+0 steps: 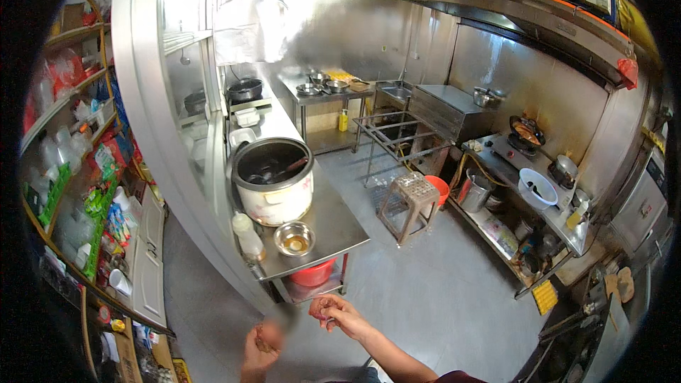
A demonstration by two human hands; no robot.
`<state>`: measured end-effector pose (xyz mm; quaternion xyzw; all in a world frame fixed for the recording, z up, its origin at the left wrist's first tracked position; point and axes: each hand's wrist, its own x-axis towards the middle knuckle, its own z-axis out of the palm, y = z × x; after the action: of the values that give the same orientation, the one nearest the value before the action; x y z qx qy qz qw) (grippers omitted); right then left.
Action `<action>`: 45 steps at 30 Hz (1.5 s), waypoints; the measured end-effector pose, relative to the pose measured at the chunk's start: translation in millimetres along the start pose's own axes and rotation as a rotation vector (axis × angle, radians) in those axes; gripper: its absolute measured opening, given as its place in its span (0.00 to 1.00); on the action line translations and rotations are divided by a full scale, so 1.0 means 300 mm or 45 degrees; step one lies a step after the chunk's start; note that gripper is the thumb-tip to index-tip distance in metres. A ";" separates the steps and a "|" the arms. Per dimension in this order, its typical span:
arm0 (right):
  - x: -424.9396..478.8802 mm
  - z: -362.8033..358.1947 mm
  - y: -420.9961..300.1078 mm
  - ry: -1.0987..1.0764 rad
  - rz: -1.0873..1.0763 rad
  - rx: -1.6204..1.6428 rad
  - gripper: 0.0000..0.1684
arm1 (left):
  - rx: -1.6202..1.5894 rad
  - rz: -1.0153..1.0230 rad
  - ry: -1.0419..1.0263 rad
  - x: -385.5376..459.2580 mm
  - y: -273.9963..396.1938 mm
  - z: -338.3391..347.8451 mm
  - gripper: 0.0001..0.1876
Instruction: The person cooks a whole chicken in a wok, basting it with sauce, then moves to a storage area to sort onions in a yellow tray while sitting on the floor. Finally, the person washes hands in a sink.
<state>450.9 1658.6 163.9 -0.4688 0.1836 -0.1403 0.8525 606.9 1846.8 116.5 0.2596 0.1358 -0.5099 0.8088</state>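
Observation:
My right hand, at the bottom centre, has its fingers curled around a small reddish-brown piece that I cannot name more exactly. Lower left, my left hand is closed on another small brownish piece; a blurred patch hides part of it. The hands are apart, above the grey floor. Beyond them, on a steel table, stand a large open rice cooker pot with a handle inside, a steel bowl holding some brownish liquid, and a squeeze bottle.
A stool and a red bucket stand on the floor. To the right, a steel counter bears a wok and a pale blue basin. A metal frame edge and loaded shelves are at left.

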 end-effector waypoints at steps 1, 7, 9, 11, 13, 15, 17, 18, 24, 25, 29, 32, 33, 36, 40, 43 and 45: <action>0.020 0.029 0.002 -0.022 -0.018 -0.022 0.22 | 0.044 -0.013 -0.059 -0.001 0.037 -0.035 0.25; 0.032 0.023 -0.055 0.029 0.001 -0.164 0.21 | 0.058 -0.029 -0.154 0.052 0.060 -0.135 0.28; -0.003 0.019 -0.112 0.091 -0.008 -0.145 0.21 | 0.027 -0.038 -0.188 0.086 0.029 -0.148 0.28; -0.036 0.014 -0.140 0.133 -0.016 -0.121 0.21 | 0.160 -0.044 -0.188 0.086 0.004 -0.129 0.27; -0.045 -0.024 -0.159 0.158 -0.029 -0.147 0.22 | 0.152 -0.078 -0.250 0.100 -0.027 -0.060 0.24; -0.034 -0.072 -0.173 0.131 -0.014 -0.160 0.22 | 0.032 -0.154 -0.347 0.087 -0.049 0.009 0.19; -0.010 -0.074 -0.160 0.069 0.012 -0.137 0.23 | -0.109 -0.089 -0.971 0.149 -0.053 -0.031 0.18; -0.002 -0.112 -0.126 0.102 0.012 -0.136 0.23 | 0.042 -0.133 -0.584 0.096 -0.052 0.020 0.23; 0.148 0.146 -0.020 -0.216 0.120 -0.238 0.23 | 0.057 0.081 -0.489 0.029 0.133 -0.180 0.27; 0.187 0.207 0.018 -0.278 0.136 -0.240 0.23 | 0.113 0.136 -0.453 0.013 0.185 -0.231 0.27; 0.338 0.470 0.181 -0.275 0.242 -0.194 0.18 | 0.040 0.217 -0.521 -0.086 0.475 -0.411 0.29; 0.441 0.610 0.302 -0.276 0.351 -0.155 0.15 | 0.131 0.380 -0.294 -0.182 0.653 -0.540 0.30; 0.472 0.659 0.328 -0.270 0.396 -0.140 0.15 | 0.106 0.433 -0.205 -0.242 0.715 -0.500 0.30; 0.573 0.800 0.369 -0.369 0.428 -0.211 0.15 | 0.095 0.581 0.046 -0.369 0.885 -0.476 0.29; 0.751 0.873 0.424 -0.361 0.467 -0.306 0.13 | 0.066 0.672 0.081 -0.308 1.039 -0.532 0.28; 0.892 0.923 0.421 -0.237 0.503 -0.356 0.12 | -0.080 0.592 0.014 -0.202 1.141 -0.487 0.26; 1.002 0.944 0.399 -0.172 0.452 -0.351 0.12 | -0.189 0.525 -0.138 -0.099 1.210 -0.482 0.24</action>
<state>853.2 1808.9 147.1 -0.5494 0.2233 0.0699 0.8021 925.2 2075.4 113.3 0.1936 0.0733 -0.3356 0.9190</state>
